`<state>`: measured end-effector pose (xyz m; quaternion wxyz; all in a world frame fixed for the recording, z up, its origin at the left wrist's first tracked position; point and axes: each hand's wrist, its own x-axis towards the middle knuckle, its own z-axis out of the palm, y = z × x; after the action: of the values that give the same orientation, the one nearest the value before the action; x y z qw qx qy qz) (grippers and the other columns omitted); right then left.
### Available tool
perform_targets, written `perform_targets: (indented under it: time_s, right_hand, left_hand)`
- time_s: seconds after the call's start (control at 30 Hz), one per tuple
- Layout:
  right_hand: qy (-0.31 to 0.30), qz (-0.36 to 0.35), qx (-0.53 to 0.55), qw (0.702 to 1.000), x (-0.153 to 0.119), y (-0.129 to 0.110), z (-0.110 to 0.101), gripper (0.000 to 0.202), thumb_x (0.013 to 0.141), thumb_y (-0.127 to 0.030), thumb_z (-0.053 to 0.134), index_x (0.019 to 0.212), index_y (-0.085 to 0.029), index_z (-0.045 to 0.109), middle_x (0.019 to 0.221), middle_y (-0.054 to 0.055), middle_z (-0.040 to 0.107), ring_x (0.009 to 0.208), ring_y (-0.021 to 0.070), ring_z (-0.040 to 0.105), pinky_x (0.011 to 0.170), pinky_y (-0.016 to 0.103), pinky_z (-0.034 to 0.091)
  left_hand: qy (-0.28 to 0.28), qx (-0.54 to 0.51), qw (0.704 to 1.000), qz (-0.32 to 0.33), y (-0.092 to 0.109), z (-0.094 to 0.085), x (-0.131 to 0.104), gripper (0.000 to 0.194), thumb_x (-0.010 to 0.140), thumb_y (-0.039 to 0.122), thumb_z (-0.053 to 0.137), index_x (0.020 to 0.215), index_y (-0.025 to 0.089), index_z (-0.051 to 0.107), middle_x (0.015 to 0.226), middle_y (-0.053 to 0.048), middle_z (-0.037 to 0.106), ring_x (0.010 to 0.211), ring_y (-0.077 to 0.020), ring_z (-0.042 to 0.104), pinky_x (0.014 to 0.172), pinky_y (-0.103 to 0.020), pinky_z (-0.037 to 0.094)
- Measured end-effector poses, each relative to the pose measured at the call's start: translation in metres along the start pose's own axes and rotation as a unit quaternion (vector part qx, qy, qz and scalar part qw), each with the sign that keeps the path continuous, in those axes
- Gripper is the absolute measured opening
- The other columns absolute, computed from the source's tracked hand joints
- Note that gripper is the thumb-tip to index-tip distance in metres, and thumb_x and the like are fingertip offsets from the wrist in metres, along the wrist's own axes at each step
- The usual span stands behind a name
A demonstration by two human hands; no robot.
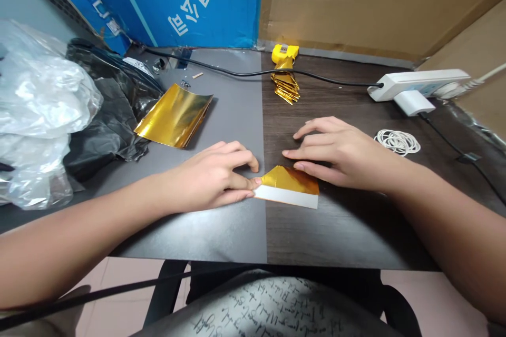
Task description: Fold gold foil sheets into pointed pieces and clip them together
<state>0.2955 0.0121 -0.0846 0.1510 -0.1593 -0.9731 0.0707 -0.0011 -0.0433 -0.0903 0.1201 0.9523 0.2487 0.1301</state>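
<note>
Both forearms reach in low over the table [348, 231]. The left hand [213, 179] is curled, its fingertips pinching the left corner of the folded gold paper [290, 184]. The right hand [340, 155] lies flat with fingers spread open, pressing the paper's upper right edge. The paper is shiny foil, folded to a peak, with a white strip along its bottom. Beyond it to the left lies a stack of gold sheets [174, 116]; straight beyond, a pile of folded gold pieces [285, 87]; to its right, white rubber bands [397, 142].
</note>
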Motion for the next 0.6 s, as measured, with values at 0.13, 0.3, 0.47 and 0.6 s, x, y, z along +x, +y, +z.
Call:
perform_targets:
  time_s: [0.13,0.3,0.47,0.6]
  right_hand:
    - [-0.001,-0.034,0.027,0.999,0.004,-0.006,0.009,0.031,0.102,-0.03,0.056,0.124,-0.017,0.072,0.125,0.014,0.068,0.116,0.0274,0.057,0.095,0.046,0.049]
    - [-0.012,-0.043,0.01,0.999,0.006,-0.013,0.012,0.029,0.102,-0.031,0.056,0.121,-0.017,0.074,0.128,0.014,0.066,0.121,0.0308,0.055,0.098,0.05,0.048]
    - [-0.036,-0.092,0.04,0.994,0.007,-0.015,0.013,0.031,0.104,-0.027,0.052,0.127,-0.017,0.07,0.132,0.011,0.066,0.122,0.0273,0.054,0.097,0.046,0.049]
    - [-0.036,-0.088,0.076,0.993,0.008,-0.017,0.015,0.032,0.103,-0.025,0.052,0.129,-0.013,0.067,0.132,0.013,0.066,0.122,0.0263,0.052,0.099,0.047,0.049]
  left_hand:
    - [0.0,0.012,1.0,0.013,-0.001,-0.001,0.001,0.031,0.104,0.038,0.053,0.101,0.023,0.08,0.114,-0.008,0.066,0.104,-0.0203,0.055,0.088,-0.034,0.044]
    - [-0.004,0.036,0.999,0.026,-0.005,-0.003,0.0,0.031,0.105,0.039,0.052,0.103,0.024,0.08,0.115,-0.008,0.066,0.106,-0.0204,0.056,0.088,-0.033,0.042]
    - [0.004,0.095,0.995,0.025,-0.012,-0.004,-0.002,0.031,0.104,0.044,0.053,0.115,0.03,0.077,0.119,-0.007,0.066,0.11,-0.0216,0.055,0.085,-0.034,0.04]
    - [0.017,0.136,0.991,0.013,-0.013,-0.003,-0.001,0.034,0.104,0.048,0.051,0.122,0.033,0.075,0.123,-0.007,0.065,0.112,-0.0241,0.054,0.085,-0.035,0.039]
